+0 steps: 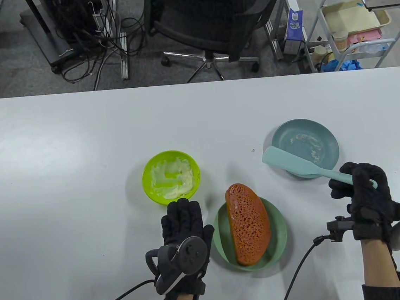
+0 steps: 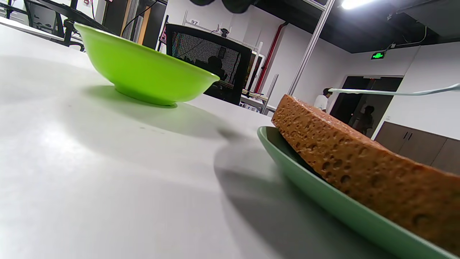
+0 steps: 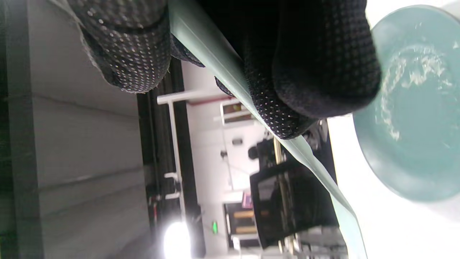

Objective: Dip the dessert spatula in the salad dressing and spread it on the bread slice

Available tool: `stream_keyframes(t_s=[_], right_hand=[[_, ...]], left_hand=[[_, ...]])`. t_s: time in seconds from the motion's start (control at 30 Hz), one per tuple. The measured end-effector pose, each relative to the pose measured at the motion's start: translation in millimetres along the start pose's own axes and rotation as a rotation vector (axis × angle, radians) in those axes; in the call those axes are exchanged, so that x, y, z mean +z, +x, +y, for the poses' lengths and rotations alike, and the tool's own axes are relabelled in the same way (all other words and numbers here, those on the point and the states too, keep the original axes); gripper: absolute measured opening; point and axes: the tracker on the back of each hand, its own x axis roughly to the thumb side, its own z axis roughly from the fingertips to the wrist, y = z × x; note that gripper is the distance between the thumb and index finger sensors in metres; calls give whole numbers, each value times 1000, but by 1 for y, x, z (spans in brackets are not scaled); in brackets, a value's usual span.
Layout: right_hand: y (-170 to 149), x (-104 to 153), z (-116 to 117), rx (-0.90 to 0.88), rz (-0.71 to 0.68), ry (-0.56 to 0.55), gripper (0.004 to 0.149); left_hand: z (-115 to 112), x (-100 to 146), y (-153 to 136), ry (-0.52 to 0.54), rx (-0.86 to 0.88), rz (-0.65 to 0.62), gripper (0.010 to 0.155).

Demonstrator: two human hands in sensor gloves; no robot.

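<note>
Wrapped around the handle end, the right hand (image 1: 365,194) has a closed grip on the dessert spatula (image 1: 295,163), whose blade reaches toward ten o'clock, off the tabletop over the blue plate's (image 1: 327,136) near rim — probably angled for a dip. Salad dressing (image 1: 172,179) in the green bowl (image 1: 148,188) lies at nine o'clock of the blade, the bread slice (image 1: 249,228) on its green plate (image 1: 280,236) at seven. Flat on the tabletop (image 1: 80,151), fingers extended, the left hand (image 1: 183,236) holds nothing.

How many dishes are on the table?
3: a lime bowl with dressing at centre-left, a green plate under the bread slice in front, and a blue plate at right, under the spatula.
</note>
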Motion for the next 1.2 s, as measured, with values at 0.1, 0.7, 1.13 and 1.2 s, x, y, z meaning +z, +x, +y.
stream_keyframes(t_s=[0.1,0.7,1.13,1.2], right_hand=[[-5,0,2,11,-4,-48,48],[-39,-14,2,123,87,-132,52],[-37,-13,-5,262,82,-47,60],[-31,-13,-5,353,80,-24,64]], left_hand=[[0,0,0,1,-1,-3,69],[0,1,-2,13,21,-1,70],[1,2,-2,13,27,-2,70],[0,2,-2,10,30,-1,70]])
